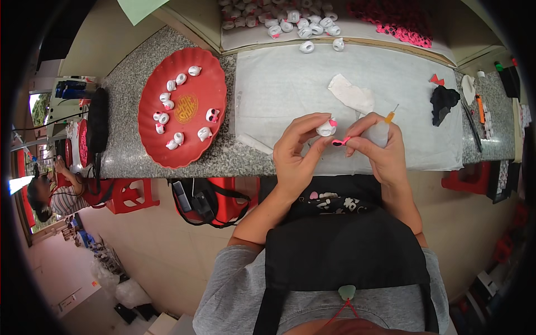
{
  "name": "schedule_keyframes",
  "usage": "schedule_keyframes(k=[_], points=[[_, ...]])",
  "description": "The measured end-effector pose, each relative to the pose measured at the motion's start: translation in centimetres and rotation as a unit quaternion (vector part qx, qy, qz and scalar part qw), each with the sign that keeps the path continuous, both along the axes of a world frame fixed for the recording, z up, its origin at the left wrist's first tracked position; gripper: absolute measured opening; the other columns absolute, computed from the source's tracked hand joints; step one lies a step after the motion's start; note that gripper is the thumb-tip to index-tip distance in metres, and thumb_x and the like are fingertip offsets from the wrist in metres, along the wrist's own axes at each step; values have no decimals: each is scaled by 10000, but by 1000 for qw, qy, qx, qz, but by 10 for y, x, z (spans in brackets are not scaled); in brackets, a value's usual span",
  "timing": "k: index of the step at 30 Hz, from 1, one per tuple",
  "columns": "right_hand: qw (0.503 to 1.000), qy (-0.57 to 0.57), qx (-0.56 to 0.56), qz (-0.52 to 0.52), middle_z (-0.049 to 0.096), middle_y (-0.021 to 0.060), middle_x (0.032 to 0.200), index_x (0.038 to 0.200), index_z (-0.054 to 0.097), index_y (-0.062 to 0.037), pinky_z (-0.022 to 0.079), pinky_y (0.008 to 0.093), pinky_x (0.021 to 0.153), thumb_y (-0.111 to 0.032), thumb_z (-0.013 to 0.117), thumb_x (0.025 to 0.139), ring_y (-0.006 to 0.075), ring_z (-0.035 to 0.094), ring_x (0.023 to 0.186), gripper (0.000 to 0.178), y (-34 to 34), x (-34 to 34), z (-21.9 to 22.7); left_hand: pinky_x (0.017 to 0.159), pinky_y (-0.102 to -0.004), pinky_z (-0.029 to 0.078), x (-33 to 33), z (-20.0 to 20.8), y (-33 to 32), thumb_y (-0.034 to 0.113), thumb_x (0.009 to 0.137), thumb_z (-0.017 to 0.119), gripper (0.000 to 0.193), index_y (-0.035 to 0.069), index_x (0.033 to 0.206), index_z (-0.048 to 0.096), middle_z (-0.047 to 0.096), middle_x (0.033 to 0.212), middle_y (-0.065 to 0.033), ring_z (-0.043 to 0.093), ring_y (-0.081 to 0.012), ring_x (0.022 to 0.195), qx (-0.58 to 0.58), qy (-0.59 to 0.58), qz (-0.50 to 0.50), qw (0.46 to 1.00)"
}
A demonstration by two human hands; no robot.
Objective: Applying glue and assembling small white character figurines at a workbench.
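Observation:
In front of my chest, my left hand [301,153] pinches a small white figurine head [326,129] with a pink bit on it. Close beside it, the fingertips of my right hand [382,149] grip a small pink-and-black piece [339,143], shaped like tiny glasses. A translucent squeeze bottle [377,134] with an amber collar and thin needle tip also rests in my right hand, pointing up and away. Both hands are above the white paper sheet [279,84], and the two small parts are nearly touching. A crumpled white tissue [350,93] lies just beyond my hands.
At left stands a red scalloped tray [153,72] with several white pieces. A shelf at the back holds white pieces [293,15] and pink ones [405,34]. A black cloth [444,104] lies right. Another person [56,192] sits far left.

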State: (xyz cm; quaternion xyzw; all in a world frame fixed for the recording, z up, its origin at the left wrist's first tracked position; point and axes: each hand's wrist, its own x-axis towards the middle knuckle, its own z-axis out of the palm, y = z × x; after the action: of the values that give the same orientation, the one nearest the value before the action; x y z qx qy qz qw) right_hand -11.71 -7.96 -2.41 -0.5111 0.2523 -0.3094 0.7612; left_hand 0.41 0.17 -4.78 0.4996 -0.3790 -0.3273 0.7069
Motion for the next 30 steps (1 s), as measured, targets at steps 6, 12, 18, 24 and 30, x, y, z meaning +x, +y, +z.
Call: schedule_keyframes(k=[6,12,18,24,30], points=[[1000,19,-21,-14,522,99,704,723,493,23,425,228,525,37,566,663,135,508,597,95,3,7,-3,673,-248,446,1,1,-2,-100,627,540,318,-2,929,525,513,964,-123,511,-187,867,-11,-140,15,990],[997,25,-63,-30,511,85,710,753,490,9,414,212,511,38,570,664,120,498,610,123,4,6,-6,726,-239,417,3,2,1,-66,668,546,301,-8,960,503,498,1003,-106,501,-161,881,-27,-67,-39,997],[996,5,-90,-8,492,69,698,868,467,1,394,203,476,36,589,641,100,475,593,261,2,5,-8,772,-255,396,6,6,3,-53,713,517,285,-42,993,464,487,1005,-130,480,-164,914,-19,99,-89,991],[998,7,-3,69,504,70,709,917,496,18,384,203,455,27,614,616,101,478,570,324,3,6,-2,779,-268,391,8,4,7,-48,721,510,257,-40,977,479,487,1004,-134,478,-178,922,5,146,-152,977],[998,0,5,69,524,88,740,858,522,34,391,209,454,15,627,611,114,484,541,269,4,4,-4,768,-283,396,10,-1,6,-31,718,520,207,-20,925,521,518,955,-133,485,-184,911,-40,40,-148,987]])
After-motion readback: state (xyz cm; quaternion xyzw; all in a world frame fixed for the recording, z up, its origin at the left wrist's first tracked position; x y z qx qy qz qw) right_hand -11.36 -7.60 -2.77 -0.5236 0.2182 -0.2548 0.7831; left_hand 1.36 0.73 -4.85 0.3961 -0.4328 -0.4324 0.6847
